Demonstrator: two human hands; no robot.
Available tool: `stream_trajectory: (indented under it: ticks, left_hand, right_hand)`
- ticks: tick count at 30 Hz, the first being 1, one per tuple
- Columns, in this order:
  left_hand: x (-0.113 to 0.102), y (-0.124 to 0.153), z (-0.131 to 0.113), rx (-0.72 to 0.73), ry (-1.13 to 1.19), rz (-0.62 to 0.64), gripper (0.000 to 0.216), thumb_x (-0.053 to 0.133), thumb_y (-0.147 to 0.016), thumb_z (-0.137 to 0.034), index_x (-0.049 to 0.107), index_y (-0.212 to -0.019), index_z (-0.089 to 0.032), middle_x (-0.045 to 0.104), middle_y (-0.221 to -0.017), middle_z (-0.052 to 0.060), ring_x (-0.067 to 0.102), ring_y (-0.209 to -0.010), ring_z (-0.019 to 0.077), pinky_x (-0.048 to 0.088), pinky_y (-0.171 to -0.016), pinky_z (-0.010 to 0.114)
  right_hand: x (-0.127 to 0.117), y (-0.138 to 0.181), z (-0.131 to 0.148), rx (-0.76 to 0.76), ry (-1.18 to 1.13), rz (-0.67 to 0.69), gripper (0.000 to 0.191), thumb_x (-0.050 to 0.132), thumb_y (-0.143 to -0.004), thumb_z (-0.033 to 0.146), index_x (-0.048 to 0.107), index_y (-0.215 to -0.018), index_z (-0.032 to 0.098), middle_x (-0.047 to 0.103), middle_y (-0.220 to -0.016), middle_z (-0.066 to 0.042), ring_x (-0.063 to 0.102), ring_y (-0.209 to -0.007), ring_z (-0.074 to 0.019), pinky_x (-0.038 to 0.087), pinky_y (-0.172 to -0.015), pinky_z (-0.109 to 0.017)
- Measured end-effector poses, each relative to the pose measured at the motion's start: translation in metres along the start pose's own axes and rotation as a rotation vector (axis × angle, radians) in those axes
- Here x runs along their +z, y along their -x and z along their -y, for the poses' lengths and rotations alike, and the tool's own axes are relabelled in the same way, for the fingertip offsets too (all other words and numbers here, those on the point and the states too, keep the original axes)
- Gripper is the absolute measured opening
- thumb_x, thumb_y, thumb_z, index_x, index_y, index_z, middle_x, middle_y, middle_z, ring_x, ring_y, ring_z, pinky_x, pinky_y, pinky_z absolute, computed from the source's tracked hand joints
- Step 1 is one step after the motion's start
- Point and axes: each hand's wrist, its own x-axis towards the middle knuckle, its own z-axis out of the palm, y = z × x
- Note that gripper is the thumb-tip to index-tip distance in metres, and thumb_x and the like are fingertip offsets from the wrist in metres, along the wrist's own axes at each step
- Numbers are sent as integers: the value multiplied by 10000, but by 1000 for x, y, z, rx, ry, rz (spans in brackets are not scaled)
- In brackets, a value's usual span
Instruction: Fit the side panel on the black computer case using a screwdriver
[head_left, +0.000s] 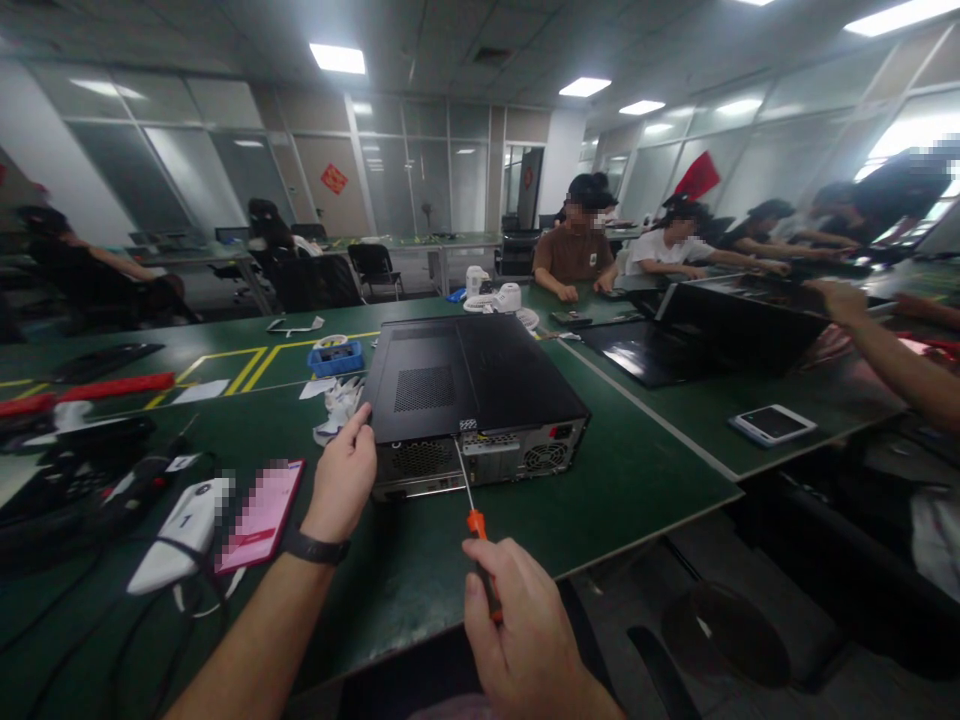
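A black desktop computer case (431, 365) lies on its side on the green table, its metal rear panel with vents and a fan grille facing me. My right hand (517, 615) is wrapped round the orange-and-dark handle of a long screwdriver (475, 522). Its thin shaft reaches up to the top edge of the rear panel, near the middle; the exact tip contact is too small to make out. Against the case's left rear corner rests my left hand (346, 470), fingers stretched along the side and holding nothing. A dark band circles that wrist.
Left of the case are a blue tray (334, 358), crumpled white material (341, 405), a pink phone-like item (262, 515), a white device (180, 535) and dark cables. To the right, another person's hand touches an opened black case (739, 325); a white tablet-like device (772, 424) lies nearer.
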Motion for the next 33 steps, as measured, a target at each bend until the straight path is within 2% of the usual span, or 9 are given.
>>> stream_trajectory:
  ticks: [7, 14, 29, 33]
  left_hand:
    - [0, 2, 2, -10, 10, -8, 460, 528, -922, -319, 658, -1356, -244, 626, -1440, 51, 535, -1378, 237, 359, -1197, 408]
    - [0, 3, 2, -7, 0, -17, 461, 515, -930, -332, 656, -1360, -245, 633, -1432, 51, 550, -1363, 228, 385, -1179, 395]
    - [-2, 4, 1, 26, -20, -6, 467, 509, -931, -329, 646, -1372, -260, 641, -1421, 45, 532, -1382, 247, 380, -1190, 435]
    - [-3, 7, 3, 25, -30, -5, 472, 509, -931, -334, 640, -1379, -266, 630, -1434, 41, 520, -1393, 251, 369, -1198, 442]
  right_hand:
    - [-9, -2, -4, 30, -31, 28, 245, 465, -959, 140, 561, -1174, 208, 664, -866, -47, 639, -746, -194, 527, -671, -338]
    - [-10, -4, -4, 21, -28, 24, 234, 460, -958, 144, 557, -1160, 209, 662, -848, -40, 638, -725, -191, 532, -657, -338]
    - [-11, -5, -4, 16, -13, 29, 247, 472, -949, 134, 561, -1169, 202, 694, -904, -54, 665, -780, -193, 550, -705, -339]
    - [-12, -7, -3, 18, -21, 34, 222, 469, -952, 140, 567, -1141, 204, 676, -851, -41, 648, -726, -183, 539, -662, -325]
